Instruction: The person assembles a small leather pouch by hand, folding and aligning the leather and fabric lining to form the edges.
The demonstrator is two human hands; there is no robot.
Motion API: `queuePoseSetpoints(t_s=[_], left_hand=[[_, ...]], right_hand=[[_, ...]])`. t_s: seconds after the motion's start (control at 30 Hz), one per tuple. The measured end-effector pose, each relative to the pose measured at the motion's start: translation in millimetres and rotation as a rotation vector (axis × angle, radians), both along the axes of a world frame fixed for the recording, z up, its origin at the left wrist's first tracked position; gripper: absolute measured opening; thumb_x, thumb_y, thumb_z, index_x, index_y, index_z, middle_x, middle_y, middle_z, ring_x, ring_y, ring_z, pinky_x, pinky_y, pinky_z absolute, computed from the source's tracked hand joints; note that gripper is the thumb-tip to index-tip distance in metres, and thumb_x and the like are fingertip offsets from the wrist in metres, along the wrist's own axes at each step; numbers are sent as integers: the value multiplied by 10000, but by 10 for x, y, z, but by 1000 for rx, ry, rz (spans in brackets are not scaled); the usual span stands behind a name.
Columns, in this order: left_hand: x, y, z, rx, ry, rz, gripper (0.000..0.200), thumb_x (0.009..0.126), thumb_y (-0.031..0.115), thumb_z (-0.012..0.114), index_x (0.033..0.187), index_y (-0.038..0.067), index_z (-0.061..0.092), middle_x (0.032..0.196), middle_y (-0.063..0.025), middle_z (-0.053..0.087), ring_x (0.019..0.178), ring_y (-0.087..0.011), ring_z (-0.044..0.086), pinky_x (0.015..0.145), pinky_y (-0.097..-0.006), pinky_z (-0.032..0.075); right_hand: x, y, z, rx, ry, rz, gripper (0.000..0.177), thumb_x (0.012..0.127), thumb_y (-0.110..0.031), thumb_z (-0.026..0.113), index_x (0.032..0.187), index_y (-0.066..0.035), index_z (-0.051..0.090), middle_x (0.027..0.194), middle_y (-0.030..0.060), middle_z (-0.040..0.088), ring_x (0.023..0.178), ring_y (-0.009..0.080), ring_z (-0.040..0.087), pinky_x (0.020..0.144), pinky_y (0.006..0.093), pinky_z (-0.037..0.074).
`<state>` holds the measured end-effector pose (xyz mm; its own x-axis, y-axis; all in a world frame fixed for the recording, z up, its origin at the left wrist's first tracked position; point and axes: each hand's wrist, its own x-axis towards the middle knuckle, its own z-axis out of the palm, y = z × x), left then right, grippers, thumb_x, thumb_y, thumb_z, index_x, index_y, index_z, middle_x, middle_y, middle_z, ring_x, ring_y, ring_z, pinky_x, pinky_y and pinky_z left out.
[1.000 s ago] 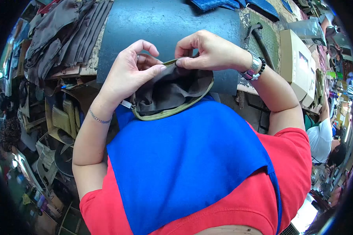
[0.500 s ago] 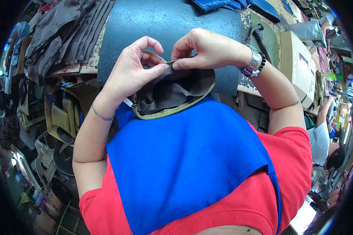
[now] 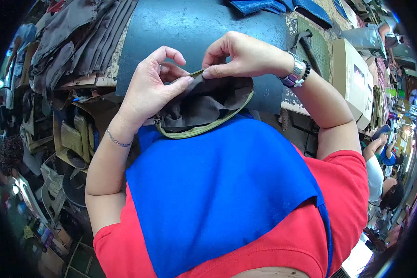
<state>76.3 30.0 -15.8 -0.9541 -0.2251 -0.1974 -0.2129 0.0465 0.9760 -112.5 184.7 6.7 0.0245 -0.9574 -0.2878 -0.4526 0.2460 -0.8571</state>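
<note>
Green edging [image 3: 194, 132] on one pouch [image 3: 197, 107] (brown-lined) is pinched by left hand [image 3: 149, 90] and right hand [image 3: 248, 55].

The pouch lining [image 3: 201, 104] is dark brown, the apron [image 3: 227, 185] bright blue.

Both elbows bend, the left forearm [image 3: 107, 162] and right forearm [image 3: 326, 102] angling inward; the left hand [image 3: 147, 89] arches its index finger above its extended thumb, while the right hand [image 3: 248, 56] pinches, palm down, thumb tip near the left thumb [image 3: 180, 85]
</note>
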Motion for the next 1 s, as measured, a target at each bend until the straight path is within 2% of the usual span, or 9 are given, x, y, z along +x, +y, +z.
queuePoseSetpoints(t_s=[0.1,0.4,0.6,1.0], left_hand=[[-11,11,7,42,1,11,279,819,22,742,1017,81,553,848,-22,670,800,-53,625,719,-203,503],[-5,-3,-5,101,0,29,277,835,27,749,1020,75,549,850,-15,669,800,-51,625,737,-194,505],[124,-68,-76,-15,19,86,279,836,13,745,1024,67,546,852,-28,666,784,-48,619,718,-190,507],[93,-52,-88,53,19,82,310,824,28,757,1056,72,555,856,-31,670,766,-49,617,703,-194,503]], right_hand=[[-20,-28,-38,-25,19,48,269,905,-255,705,912,14,693,746,23,673,700,64,593,651,251,489],[11,-115,-30,-13,3,72,256,909,-255,701,916,1,700,728,14,679,670,65,594,621,252,482],[-2,-128,-57,-26,32,62,254,907,-257,701,913,-3,700,728,16,684,669,70,602,619,252,480],[26,-211,-92,-72,48,140,262,912,-264,696,935,-3,689,757,35,696,680,84,605,638,269,491]])
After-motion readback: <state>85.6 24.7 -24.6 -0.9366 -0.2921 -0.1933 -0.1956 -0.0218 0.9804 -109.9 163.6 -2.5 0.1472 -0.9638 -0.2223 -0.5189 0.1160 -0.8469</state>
